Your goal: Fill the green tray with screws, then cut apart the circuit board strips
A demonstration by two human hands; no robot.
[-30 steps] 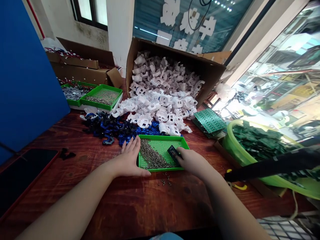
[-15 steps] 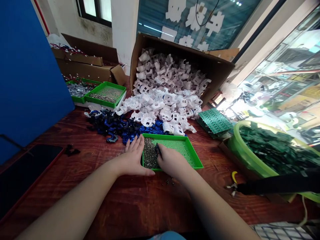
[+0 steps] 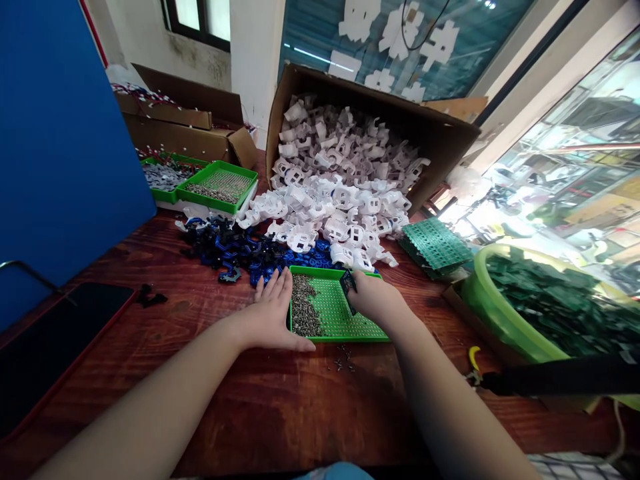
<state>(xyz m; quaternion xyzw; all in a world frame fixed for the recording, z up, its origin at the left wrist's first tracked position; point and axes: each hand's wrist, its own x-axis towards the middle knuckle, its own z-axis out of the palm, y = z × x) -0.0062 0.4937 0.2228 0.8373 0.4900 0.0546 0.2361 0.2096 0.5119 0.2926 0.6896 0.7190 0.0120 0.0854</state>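
A green perforated tray lies on the table, with small metal screws heaped along its left side. My left hand rests against the tray's left edge, fingers spread and thumb along the near rim. Over the right half of the tray, my right hand is closed on a thin dark card, held tilted just above the perforated bottom. Most of the card's lower part shows, while its grip side is hidden by the fingers. A few loose screws lie on the table in front of the tray.
White plastic parts spill from a cardboard box behind the tray. Blue and black parts are piled nearer. Green trays stand back left. A yellow-green tub of dark green pieces and green boards are at right.
My right hand has moved right across the tray with the card, away from the screws. More bare perforated bottom shows. My left hand stays at the tray's edge; the view has shifted slightly.
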